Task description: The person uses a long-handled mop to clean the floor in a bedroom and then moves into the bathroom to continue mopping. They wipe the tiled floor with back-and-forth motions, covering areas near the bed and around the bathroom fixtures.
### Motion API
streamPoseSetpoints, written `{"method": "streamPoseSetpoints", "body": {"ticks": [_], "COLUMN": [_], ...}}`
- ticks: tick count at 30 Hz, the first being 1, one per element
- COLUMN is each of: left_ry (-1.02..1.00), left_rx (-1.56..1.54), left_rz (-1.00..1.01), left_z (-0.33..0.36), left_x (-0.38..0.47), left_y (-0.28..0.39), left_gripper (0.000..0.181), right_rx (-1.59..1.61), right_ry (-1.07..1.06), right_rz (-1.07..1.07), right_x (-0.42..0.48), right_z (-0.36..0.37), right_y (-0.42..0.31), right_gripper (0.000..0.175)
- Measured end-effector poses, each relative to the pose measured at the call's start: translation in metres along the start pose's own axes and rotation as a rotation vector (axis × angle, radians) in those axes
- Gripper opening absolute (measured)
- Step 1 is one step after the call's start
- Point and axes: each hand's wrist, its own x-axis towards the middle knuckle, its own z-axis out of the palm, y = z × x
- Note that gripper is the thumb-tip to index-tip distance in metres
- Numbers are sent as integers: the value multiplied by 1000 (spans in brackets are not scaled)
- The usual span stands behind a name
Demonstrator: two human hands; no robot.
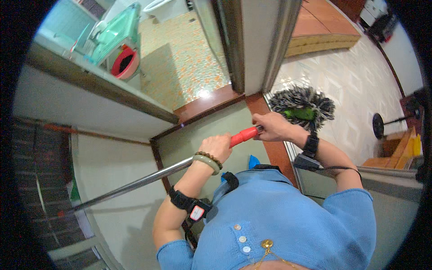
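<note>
A telescopic metal pole (141,184) slants across my front, running off to the lower left. My left hand (216,147), with a beaded bracelet and a pale bangle at the wrist, wraps around it beside the red plastic collar (243,136). On the collar's other side, my right hand (274,126) is closed around the thin metal section. Just beyond that hand sits a shaggy grey-and-black mop head (317,96) with a green centre piece (300,114), over the doorway to the tiled room. My right hand hides where the pole meets the head.
Ahead is a bathroom with a pebble-patterned floor (182,64), a green washbasin (114,37), a pink basin (130,65) and a toilet (162,8). Door frames (233,44) and a raised brown sill (209,101) stand close. A wooden platform (320,30) lies in the right room.
</note>
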Motion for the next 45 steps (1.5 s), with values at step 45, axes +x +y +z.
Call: {"method": "streamPoseSetpoints", "body": {"ticks": [45], "left_ry": [-44], "left_rx": [-25], "left_rz": [104], "left_z": [35], "left_x": [17], "left_y": [0], "left_gripper": [19], "right_rx": [135], "right_ry": [98], "right_rz": [-271], "right_x": [-11], "right_z": [4], "right_y": [-42], "right_gripper": [50]}}
